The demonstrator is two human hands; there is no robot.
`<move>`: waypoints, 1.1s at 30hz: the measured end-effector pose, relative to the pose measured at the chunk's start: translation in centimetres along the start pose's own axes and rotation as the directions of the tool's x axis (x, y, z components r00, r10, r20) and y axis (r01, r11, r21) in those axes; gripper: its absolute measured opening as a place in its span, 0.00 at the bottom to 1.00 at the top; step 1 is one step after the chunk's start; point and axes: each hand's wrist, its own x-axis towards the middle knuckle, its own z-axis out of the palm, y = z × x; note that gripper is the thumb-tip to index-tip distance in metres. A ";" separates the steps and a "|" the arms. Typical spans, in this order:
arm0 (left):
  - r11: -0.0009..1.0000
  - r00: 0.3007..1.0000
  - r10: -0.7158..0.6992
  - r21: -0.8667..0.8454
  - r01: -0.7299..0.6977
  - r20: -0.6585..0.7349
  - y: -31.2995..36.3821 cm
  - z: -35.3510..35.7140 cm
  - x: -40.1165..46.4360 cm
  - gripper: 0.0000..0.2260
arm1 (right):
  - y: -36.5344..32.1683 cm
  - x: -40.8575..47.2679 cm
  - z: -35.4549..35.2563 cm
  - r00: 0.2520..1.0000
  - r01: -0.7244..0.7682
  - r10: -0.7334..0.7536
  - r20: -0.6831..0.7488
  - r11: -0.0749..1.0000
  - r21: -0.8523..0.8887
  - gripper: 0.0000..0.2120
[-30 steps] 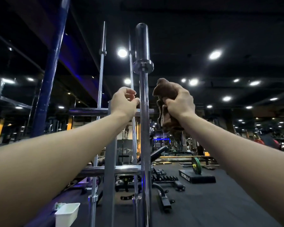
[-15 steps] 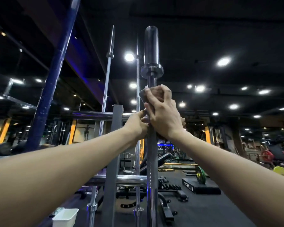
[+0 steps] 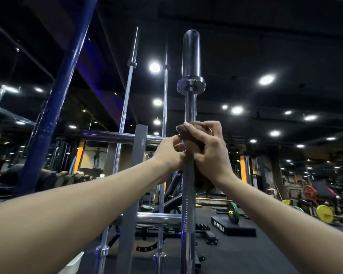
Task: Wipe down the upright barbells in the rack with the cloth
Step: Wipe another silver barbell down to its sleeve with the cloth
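Note:
The nearest upright barbell (image 3: 191, 99) stands in the middle of the view, its thick sleeve and collar at the top. My right hand (image 3: 208, 153) grips a brown cloth (image 3: 201, 180) wrapped round the shaft just under the collar; a tail of cloth hangs below my palm. My left hand (image 3: 168, 153) holds the same shaft from the left, right beside the cloth, fingers curled. Two thinner barbells (image 3: 127, 99) (image 3: 165, 95) stand upright further back in the grey rack (image 3: 136, 175).
A thick blue pillar (image 3: 55, 107) rises on the left. Chrome rack crossbars (image 3: 111, 136) (image 3: 156, 219) run horizontally. A white bin (image 3: 73, 264) sits at the bottom left. Benches, a black "FITNESS" platform (image 3: 232, 227) and coloured plates (image 3: 323, 212) lie on the floor to the right.
A second ago my right hand held the cloth free to the right of the bar; it has wrapped it round the shaft. My left hand moved from the crossbar onto the bar.

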 end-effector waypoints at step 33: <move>0.979 0.983 -0.077 -0.177 0.106 0.167 -3.5 -0.2 -4.2 0.34 | -1.3 6.0 0.5 0.987 -0.132 0.128 -0.100 0.991 -0.032 0.18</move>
